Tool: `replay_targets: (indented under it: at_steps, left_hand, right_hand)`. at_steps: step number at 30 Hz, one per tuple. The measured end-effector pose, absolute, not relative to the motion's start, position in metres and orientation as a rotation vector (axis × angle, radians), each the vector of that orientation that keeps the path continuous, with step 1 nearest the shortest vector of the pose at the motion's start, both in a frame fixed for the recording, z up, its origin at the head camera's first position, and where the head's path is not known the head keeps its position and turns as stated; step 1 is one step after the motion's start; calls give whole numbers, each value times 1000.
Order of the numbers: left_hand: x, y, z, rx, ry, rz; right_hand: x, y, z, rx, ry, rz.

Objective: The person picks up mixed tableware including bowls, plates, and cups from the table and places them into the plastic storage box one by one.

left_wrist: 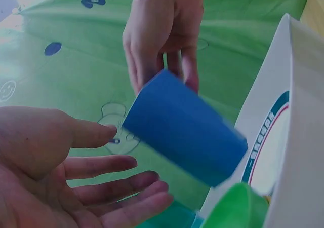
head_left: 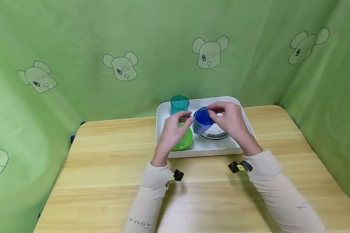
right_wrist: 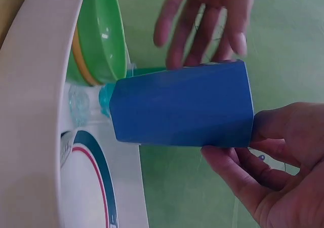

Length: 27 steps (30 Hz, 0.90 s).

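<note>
My right hand (head_left: 230, 118) pinches the rim of a blue faceted cup (head_left: 202, 126) between thumb and fingers. The cup is tilted, held above a white tray (head_left: 205, 152). My left hand (left_wrist: 96, 182) is close to the cup's left side, fingers spread and loosely extended, with nothing held in them. Below that hand a green bowl (head_left: 184, 140) sits in the tray, stacked on an orange-yellow one (right_wrist: 80, 55). Partly behind the cup lies a round white plate (head_left: 217, 132) with a dark teal and red rim band.
At the tray's back left stands a translucent teal cup (head_left: 179, 105). A clear, glass-like piece (right_wrist: 78, 106) shows near the bowls in the right wrist view. The tray is at the far edge of a wooden table (head_left: 116, 168), against a green curtain (head_left: 163, 38).
</note>
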<state>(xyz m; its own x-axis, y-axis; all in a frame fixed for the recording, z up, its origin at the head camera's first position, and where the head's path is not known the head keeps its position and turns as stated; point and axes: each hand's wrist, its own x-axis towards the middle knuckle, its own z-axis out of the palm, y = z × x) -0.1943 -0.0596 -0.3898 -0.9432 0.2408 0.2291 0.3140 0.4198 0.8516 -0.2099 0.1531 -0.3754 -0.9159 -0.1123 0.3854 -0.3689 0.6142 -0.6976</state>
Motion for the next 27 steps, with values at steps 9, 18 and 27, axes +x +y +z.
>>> replay_targets:
  at_steps: [9,18,27]
  left_hand:
    - [-201,-43,-381,-457,-2649,-1482]
    - [-204,-38,-373,-331,-2682,-1323]
    - [-211,-51,-366,-376,-2711,-1238]
  right_hand:
    - [-209,146,-377,383,-2532,1209]
    - [-205,140,-376,388,-2516,1198]
    - [-198,149,-380,458,-2538,1426]
